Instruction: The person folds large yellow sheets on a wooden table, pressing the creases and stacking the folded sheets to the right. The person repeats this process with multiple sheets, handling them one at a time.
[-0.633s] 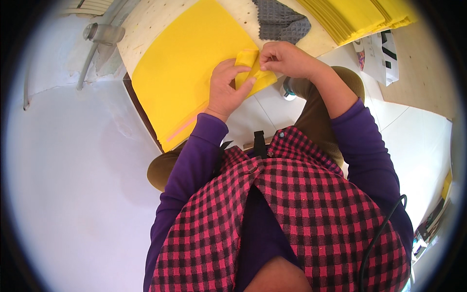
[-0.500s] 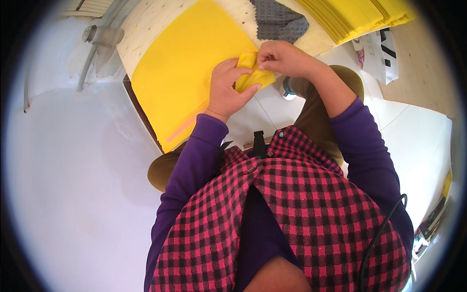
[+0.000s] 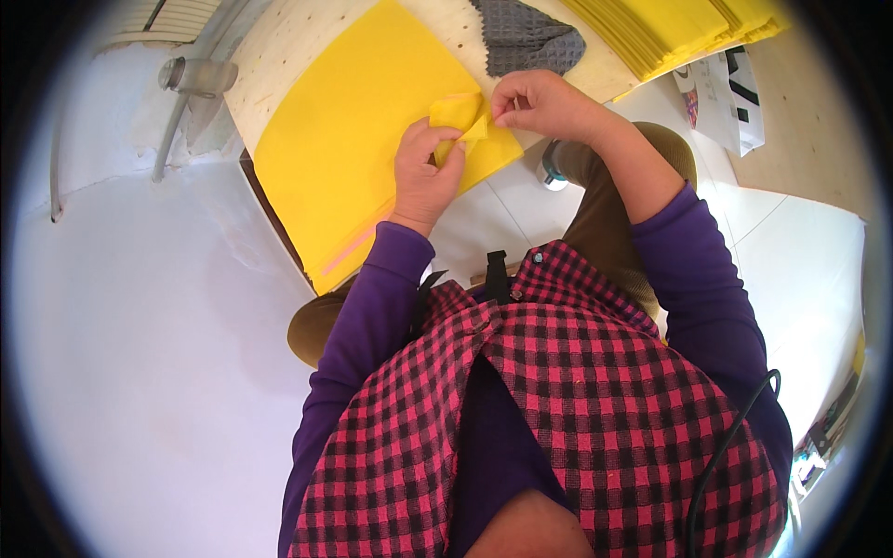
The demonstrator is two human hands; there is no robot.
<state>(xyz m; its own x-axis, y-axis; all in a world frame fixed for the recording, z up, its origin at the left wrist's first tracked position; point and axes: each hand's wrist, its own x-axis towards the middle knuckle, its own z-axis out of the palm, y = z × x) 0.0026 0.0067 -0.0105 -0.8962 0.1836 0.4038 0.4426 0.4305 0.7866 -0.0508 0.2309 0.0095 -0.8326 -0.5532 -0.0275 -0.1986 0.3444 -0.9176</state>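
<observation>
A stack of thin yellow sheets [image 3: 335,121] lies at the left of the table, a pale pink strip running along its near edge. At its right corner, a crumpled, folded-up part of the top yellow sheet [image 3: 454,112] stands up from the rest. My left hand [image 3: 428,177] holds this fold between thumb and fingers, the palm just over the stack's near edge. On the other side of the fold, my right hand [image 3: 539,107] is closed in a pinch, its fingertips at the pointed edge of the yellow sheet. The fingertips cover what lies between them.
A dark grey waffle-weave cloth [image 3: 530,42] lies on the wooden table [image 3: 446,23] behind my right hand. Farther right is another pile of folded yellow sheets [image 3: 660,33]. A white printed bag [image 3: 730,102] hangs or stands beside the table at right. A pipe fitting [image 3: 195,76] juts out at left.
My left hand has shifted slightly left with the fold. The fold has opened out and the flat corner beneath it shows more. My right hand has barely moved.
</observation>
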